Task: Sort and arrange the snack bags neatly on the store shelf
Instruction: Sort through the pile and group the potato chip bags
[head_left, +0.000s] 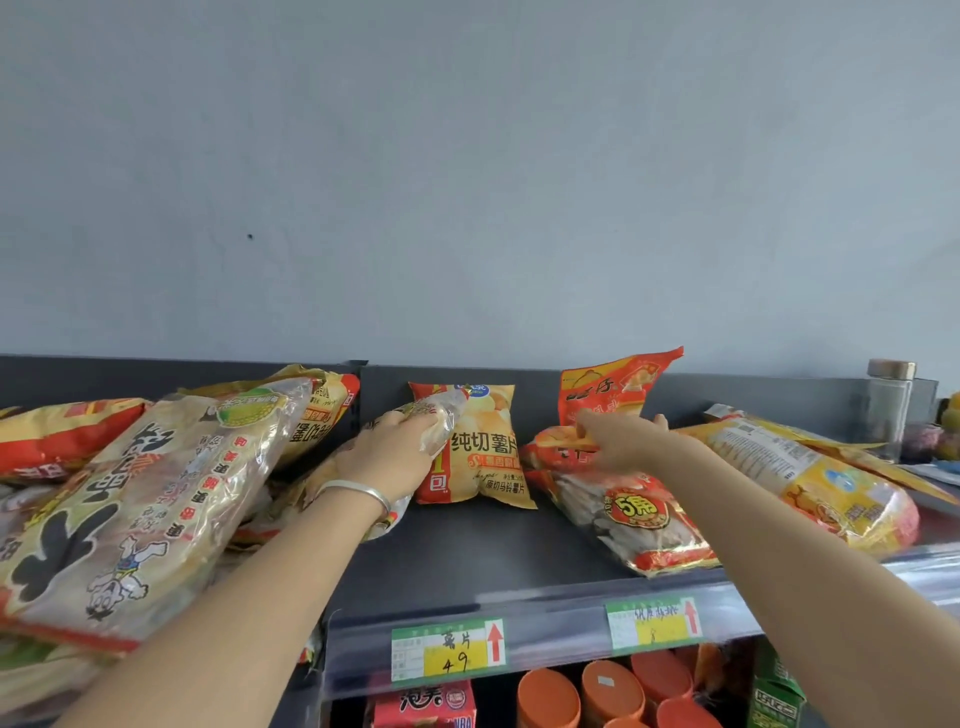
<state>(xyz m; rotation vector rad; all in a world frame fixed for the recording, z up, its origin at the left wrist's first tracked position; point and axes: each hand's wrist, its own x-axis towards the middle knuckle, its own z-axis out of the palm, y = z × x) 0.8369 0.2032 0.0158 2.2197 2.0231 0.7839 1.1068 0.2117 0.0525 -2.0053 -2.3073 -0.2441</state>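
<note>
On the dark top shelf a yellow potato-chip bag stands upright at the back. My left hand, with a silver bracelet on the wrist, grips a clear rice-cracker bag beside the chip bag. My right hand pinches the top of a red and clear cracker bag lying flat. Behind it a red bag leans upright against the back panel. A large clear and yellow bag lies tilted on a heap at the left.
Several more bags lie at the right, the nearest a yellow one. A glass jar stands at the far right. Price tags hang on the shelf's front rail. Orange canisters fill the shelf below. A grey wall rises behind.
</note>
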